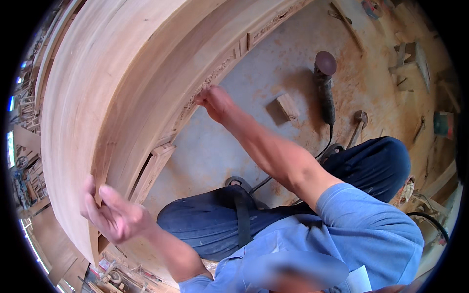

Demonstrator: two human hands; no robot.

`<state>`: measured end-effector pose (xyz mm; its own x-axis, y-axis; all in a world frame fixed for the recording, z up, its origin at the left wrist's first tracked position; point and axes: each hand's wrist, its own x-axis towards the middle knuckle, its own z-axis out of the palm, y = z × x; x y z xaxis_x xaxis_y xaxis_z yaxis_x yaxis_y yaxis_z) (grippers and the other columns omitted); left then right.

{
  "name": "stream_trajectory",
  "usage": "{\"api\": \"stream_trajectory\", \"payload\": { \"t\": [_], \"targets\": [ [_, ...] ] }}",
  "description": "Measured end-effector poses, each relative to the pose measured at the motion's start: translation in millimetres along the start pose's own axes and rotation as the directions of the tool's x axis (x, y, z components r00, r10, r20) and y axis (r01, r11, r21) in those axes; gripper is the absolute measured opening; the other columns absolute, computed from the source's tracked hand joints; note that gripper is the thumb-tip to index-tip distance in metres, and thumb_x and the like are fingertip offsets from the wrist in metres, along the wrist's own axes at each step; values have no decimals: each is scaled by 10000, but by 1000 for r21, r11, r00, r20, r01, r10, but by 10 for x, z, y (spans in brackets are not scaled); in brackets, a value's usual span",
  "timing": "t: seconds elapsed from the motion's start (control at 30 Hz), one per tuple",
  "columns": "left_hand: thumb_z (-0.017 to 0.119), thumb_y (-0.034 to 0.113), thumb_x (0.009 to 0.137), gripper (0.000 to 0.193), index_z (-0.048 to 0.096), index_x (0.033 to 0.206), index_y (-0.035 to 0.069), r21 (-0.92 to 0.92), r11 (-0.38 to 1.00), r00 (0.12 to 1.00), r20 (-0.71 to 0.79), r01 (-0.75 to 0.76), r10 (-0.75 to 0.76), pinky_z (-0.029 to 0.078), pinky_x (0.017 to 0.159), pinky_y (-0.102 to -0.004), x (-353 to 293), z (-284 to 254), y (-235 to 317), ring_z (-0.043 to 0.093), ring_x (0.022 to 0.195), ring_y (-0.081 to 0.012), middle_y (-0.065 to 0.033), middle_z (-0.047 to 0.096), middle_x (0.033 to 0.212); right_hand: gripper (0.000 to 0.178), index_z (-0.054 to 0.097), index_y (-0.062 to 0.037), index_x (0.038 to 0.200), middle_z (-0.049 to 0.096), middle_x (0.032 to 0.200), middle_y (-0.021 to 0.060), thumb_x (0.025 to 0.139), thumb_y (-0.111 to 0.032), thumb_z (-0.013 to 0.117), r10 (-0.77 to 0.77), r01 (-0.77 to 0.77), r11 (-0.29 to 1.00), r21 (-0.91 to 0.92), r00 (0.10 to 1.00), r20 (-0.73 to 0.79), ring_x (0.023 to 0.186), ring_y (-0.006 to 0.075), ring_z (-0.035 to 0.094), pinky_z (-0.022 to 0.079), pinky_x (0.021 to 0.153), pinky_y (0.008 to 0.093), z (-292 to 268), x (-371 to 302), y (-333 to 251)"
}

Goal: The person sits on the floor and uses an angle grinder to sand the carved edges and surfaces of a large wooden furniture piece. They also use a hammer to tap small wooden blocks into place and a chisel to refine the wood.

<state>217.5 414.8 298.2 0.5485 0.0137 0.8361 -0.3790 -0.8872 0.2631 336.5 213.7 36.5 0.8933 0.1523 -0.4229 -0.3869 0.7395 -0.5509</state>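
Observation:
A large pale wooden furniture piece with a broad curved top fills the left side. Below the top, a long rail with a carved strip runs along its side. My right hand is against this carving, its fingers curled; whatever they may pinch is hidden. At the near end of the piece, my left hand is raised by the top's edge. Its fingers are apart and partly bent, with nothing visible in them.
On the dusty floor beyond my right arm lie a corded power sander with a round disc, a small wood block and a hammer. A small wooden stool is farther right. My bent knees are close to the piece.

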Motion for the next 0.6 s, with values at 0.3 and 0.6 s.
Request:
{"api": "stream_trajectory", "payload": {
  "t": [0.3,0.6],
  "targets": [
    [840,95,723,689,582,1360,55,503,831,933,358,-237,50,442,1086,-447,417,205,-137,590,1268,-309,-98,617,1407,183,613,-11,904,620,871,62,799,136,580,38,-33,998,60,996,-82,810,192,605,481,726,319,141,-78,46],
    [775,26,680,490,687,1162,42,534,788,950,225,-307,218,555,936,-386,389,348,-351,696,1098,-299,-86,720,1238,121,656,-13,798,661,830,49,882,66,619,-234,330,816,-476,940,250,792,160,639,517,728,298,-177,-169,156]
  ]
}}
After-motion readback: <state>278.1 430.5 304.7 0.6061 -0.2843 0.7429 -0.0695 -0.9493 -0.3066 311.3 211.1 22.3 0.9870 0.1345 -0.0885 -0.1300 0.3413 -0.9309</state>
